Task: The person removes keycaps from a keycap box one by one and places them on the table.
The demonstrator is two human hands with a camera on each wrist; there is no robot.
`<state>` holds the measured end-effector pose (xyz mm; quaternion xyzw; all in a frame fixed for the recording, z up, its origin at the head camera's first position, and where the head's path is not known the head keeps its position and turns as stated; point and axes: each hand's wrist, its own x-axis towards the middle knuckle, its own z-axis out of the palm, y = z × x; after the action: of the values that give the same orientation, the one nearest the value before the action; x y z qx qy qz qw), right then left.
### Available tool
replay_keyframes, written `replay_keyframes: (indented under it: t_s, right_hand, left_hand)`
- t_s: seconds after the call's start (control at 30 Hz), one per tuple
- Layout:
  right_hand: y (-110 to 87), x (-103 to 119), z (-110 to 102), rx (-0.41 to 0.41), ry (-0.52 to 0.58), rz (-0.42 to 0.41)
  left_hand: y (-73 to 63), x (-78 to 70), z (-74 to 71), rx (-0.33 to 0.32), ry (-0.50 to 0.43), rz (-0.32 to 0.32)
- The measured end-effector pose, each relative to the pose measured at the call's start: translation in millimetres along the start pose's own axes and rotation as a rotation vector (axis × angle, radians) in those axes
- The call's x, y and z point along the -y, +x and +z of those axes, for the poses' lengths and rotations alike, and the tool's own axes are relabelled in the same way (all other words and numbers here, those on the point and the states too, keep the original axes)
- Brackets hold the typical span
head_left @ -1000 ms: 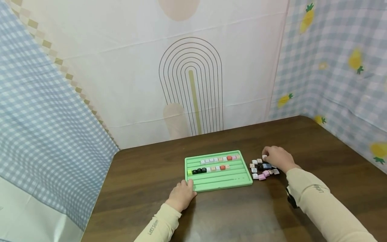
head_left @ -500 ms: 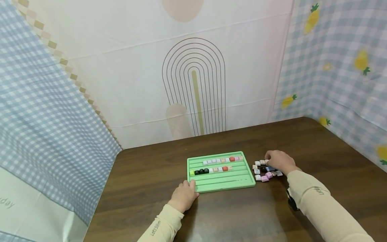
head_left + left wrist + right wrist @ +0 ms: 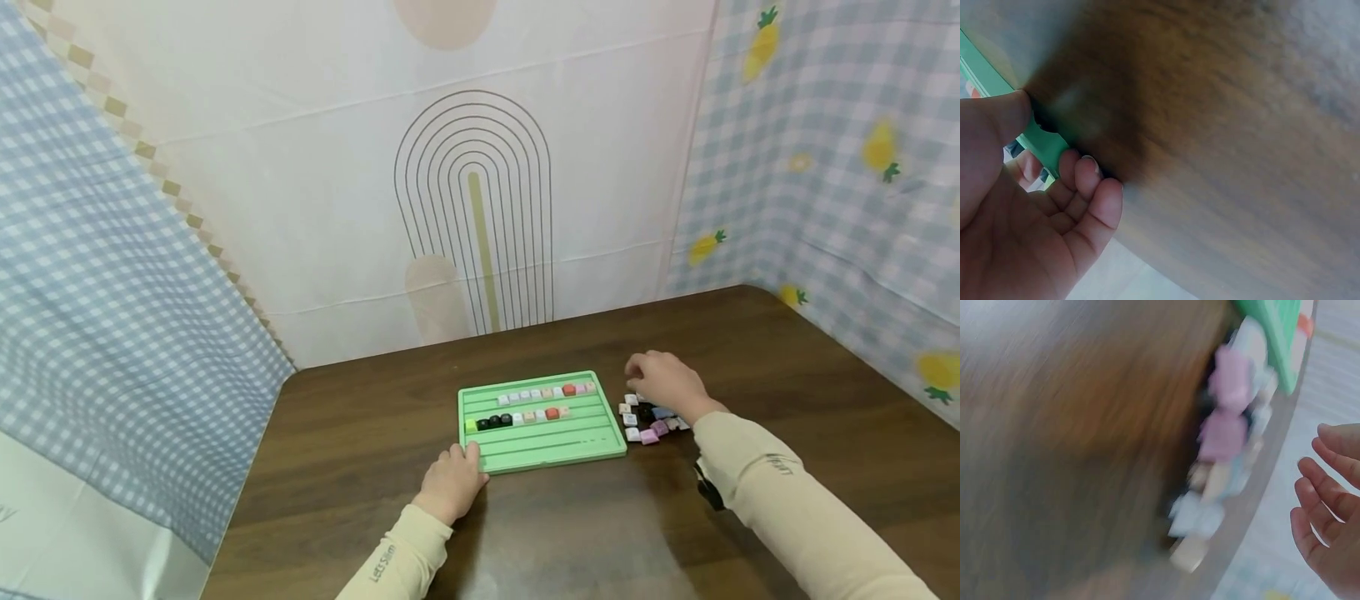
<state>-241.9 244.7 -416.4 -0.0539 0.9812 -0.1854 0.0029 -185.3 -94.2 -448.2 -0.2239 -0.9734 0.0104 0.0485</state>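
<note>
A green ridged tray (image 3: 551,454) lies on the table, bearing two rows of small coloured keycaps (image 3: 494,422). My left hand (image 3: 452,483) grips its near left corner; in the left wrist view the thumb lies along the green edge (image 3: 1047,147) and the fingers curl at the corner. My right hand (image 3: 667,383) is over the far side of a loose keycap pile just right of the tray. The right wrist view shows that hand (image 3: 1335,500) with loosely bent fingers and no keycap visible in them. Pink keycaps (image 3: 1230,378) and pale ones appear blurred beside it.
The brown wooden table (image 3: 360,442) extends around the tray. Behind it hangs a pale cloth (image 3: 330,225) with an arch print, and checked cloths (image 3: 840,200) hang at both sides. The table's far edge runs close to the cloth.
My right hand has lifted from the keycaps at the back of the pile and moved left, toward the tray. The left hand stays at the tray's corner. The head view shifted slightly.
</note>
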Motion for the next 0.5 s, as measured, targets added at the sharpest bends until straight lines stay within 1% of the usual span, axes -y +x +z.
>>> replay_keyframes:
  t_s: [0.13, 0.17, 0.23, 0.4, 0.43, 0.5]
  right_hand:
    - [4.5, 23, 7, -0.006, 0.032, -0.092]
    - [6.2, 28, 10, -0.003, 0.039, -0.111]
    - [8.9, 38, 16, 0.018, 0.060, -0.140]
    - [10.8, 58, 36, 0.092, 0.092, -0.183]
    - [11.3, 61, 39, 0.098, 0.093, -0.184]
    - [13.6, 67, 42, 0.094, 0.089, -0.193]
  left_hand:
    - [0.1, -0.2, -2.4, -0.001, -0.006, -0.001]
    - [0.7, -0.2, -3.1, -0.003, -0.008, -0.002]
    - [1.4, -0.3, -3.9, 0.013, -0.010, -0.005]
    - [0.0, -0.8, -1.6, 0.083, -0.013, -0.017]
    - [-0.1, -0.7, -0.9, 0.085, -0.012, -0.017]
    - [0.6, -0.2, -0.6, 0.069, -0.003, -0.017]
